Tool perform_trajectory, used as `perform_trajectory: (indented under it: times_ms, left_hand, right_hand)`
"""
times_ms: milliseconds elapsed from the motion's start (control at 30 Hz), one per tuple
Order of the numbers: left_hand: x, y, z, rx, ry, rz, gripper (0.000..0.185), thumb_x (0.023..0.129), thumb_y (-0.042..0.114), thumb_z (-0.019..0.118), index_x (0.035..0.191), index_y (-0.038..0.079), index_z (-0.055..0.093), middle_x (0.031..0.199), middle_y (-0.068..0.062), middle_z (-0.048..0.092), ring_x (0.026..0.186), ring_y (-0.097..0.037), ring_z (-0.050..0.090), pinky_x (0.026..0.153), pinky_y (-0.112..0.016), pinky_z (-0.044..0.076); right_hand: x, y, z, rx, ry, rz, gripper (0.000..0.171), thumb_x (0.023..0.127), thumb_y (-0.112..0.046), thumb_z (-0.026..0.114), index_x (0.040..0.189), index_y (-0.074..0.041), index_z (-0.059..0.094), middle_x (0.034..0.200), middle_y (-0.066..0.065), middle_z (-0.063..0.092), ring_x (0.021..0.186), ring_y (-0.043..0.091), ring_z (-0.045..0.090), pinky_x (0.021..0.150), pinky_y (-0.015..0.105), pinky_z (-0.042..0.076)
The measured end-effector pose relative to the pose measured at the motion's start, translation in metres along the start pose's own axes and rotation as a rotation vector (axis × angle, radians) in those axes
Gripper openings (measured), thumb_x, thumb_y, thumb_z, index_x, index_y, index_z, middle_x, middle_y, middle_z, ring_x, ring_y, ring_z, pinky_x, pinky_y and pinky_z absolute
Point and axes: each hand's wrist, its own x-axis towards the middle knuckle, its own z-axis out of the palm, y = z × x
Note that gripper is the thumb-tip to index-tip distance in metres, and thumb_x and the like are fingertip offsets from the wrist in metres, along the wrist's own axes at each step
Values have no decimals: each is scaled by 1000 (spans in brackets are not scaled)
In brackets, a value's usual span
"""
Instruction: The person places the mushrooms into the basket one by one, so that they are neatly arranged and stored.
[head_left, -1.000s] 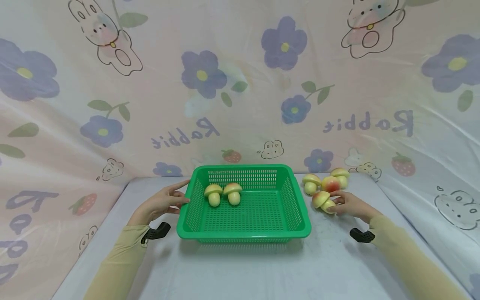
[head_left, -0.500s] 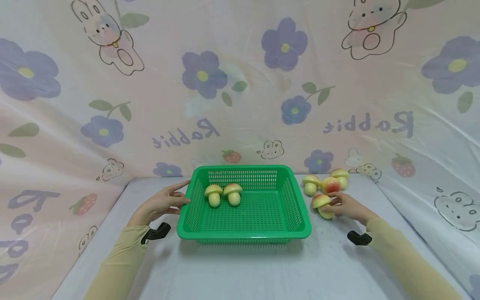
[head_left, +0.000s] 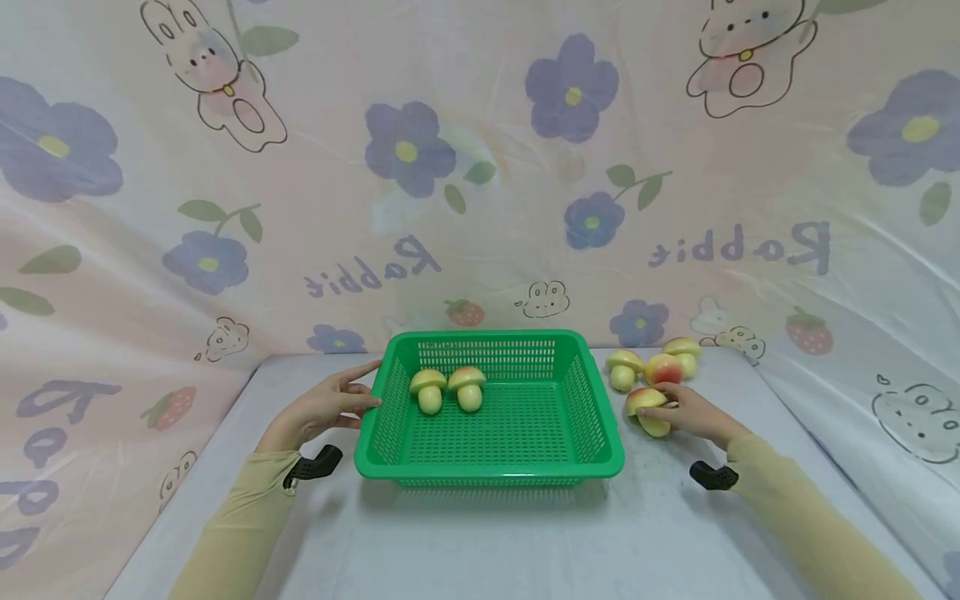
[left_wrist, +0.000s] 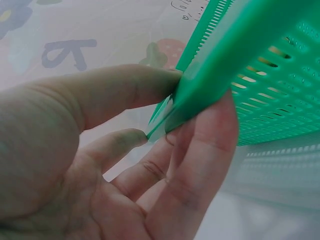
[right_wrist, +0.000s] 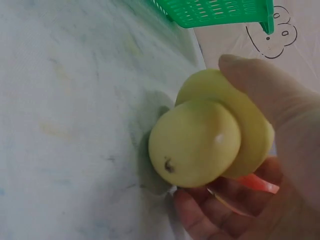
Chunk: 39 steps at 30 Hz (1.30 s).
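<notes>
A green plastic basket (head_left: pixel 487 471) stands in the middle of the table. My left hand (head_left: pixel 318 410) grips its left rim; the left wrist view shows the thumb on one side of the rim (left_wrist: pixel 215 65) and fingers on the other. Two toy mushrooms lie inside, a left one (head_left: pixel 429 392) and a right one (head_left: pixel 468 389). To the right of the basket, my right hand (head_left: pixel 693 412) holds another toy mushroom (right_wrist: pixel 195 142), yellow with a reddish cap. Its thumb lies along the cap and the fingers curl beneath, with the stem close to the tabletop.
Behind the right hand sit a toy mushroom (head_left: pixel 623 369), a round red-and-yellow fruit (head_left: pixel 663 369) and another toy mushroom (head_left: pixel 684 357), close together. A printed curtain (head_left: pixel 487 208) hangs behind and beside the white table (head_left: pixel 480 542).
My right hand has shifted slightly left and tightened round the mushroom, whose cap has turned more upright. The left hand and the basket stay in place.
</notes>
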Motion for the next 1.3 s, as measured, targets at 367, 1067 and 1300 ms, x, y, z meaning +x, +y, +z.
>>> perform_trajectory:
  times_ms: [367,1067,1300]
  left_hand:
    - [0,0,0,3,6,-6,82,91,11,67,155,23,17,94,-13,60,71,-20,59,68,-37,56]
    - [4,-1,0,9,41,-30,82,90,10,68,154,27,19,95,-13,62,74,-22,63,68,-37,56]
    - [6,-1,-2,19,22,-29,82,90,9,67,153,25,18,95,-12,64,76,-23,65,69,-39,56]
  right_hand:
    - [-2,-4,-3,-31,16,16,74,88,-46,67,135,5,41,123,26,49,107,36,50,84,48,47]
    - [-15,-25,-37,97,14,-92,67,90,-35,68,139,0,39,133,27,42,115,36,47,80,39,51]
    - [-18,-44,-48,94,47,-141,59,91,-34,67,136,-4,42,128,22,48,109,31,51,81,37,50]
